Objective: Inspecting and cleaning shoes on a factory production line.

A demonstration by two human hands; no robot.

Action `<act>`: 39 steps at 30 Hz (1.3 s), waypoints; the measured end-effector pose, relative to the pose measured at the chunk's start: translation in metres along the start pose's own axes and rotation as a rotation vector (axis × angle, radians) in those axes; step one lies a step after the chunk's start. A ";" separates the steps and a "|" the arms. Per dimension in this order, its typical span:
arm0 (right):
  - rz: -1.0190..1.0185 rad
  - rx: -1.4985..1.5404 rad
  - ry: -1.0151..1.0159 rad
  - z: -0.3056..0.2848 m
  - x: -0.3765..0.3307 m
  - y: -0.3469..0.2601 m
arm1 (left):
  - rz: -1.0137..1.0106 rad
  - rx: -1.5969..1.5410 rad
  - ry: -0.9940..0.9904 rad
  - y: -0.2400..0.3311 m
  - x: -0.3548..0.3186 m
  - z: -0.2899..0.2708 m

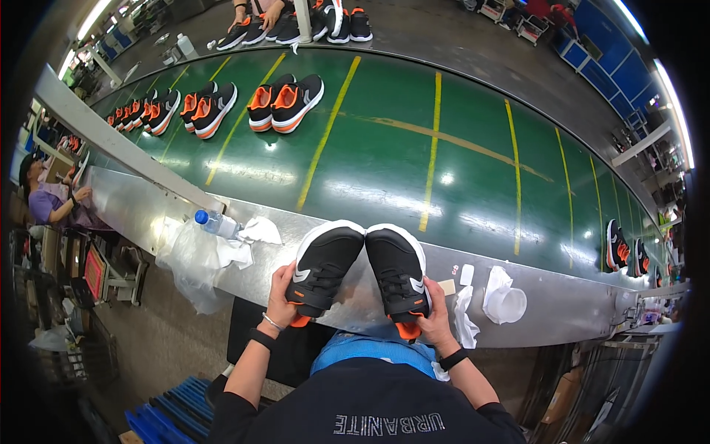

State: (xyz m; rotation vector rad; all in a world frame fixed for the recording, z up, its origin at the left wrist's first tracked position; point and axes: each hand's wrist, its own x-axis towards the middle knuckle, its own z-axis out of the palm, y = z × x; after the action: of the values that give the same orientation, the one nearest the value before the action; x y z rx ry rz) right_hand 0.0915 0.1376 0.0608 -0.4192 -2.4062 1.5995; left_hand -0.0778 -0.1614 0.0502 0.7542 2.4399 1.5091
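I hold a pair of black sneakers with white soles and orange linings side by side over the metal ledge, toes pointing away from me and almost touching. My left hand [280, 297] is closed around the heel side of the left sneaker [323, 263]. Around the heel side of the right sneaker [393, 266], my right hand [435, 314] is closed in the same way. Both uppers face up, with dark laces and a strap near the ankle. The fingers beneath the shoes are partly hidden.
Beyond the metal ledge [562, 311] runs a green conveyor belt [384, 163] with yellow cross lines. Paired sneakers [298, 103] stand at its left, others far right. A blue-capped bottle [218, 223], plastic bag [194, 259], tissues and a white cup [507, 304] lie nearby. Another person [55, 196] sits far left.
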 end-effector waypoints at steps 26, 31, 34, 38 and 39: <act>0.340 0.216 -0.261 0.025 0.044 0.042 | -0.600 -0.197 -0.165 -0.035 0.004 0.024; 0.278 0.083 -0.270 0.023 0.046 0.045 | -0.503 -0.132 -0.212 -0.032 0.008 0.030; 0.285 0.118 -0.281 0.025 0.050 0.051 | -0.500 -0.127 -0.233 -0.036 0.006 0.027; 0.266 0.063 -0.252 0.029 0.052 0.051 | -0.476 -0.135 -0.236 -0.051 0.005 0.028; 0.266 0.042 -0.264 0.028 0.054 0.047 | -0.458 -0.138 -0.234 -0.052 0.005 0.027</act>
State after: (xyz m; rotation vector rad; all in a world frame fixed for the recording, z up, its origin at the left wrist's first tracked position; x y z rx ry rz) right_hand 0.0369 0.1499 0.0076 -0.5737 -2.5913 1.9215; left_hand -0.0882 -0.1559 -0.0072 0.2941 2.1207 1.3084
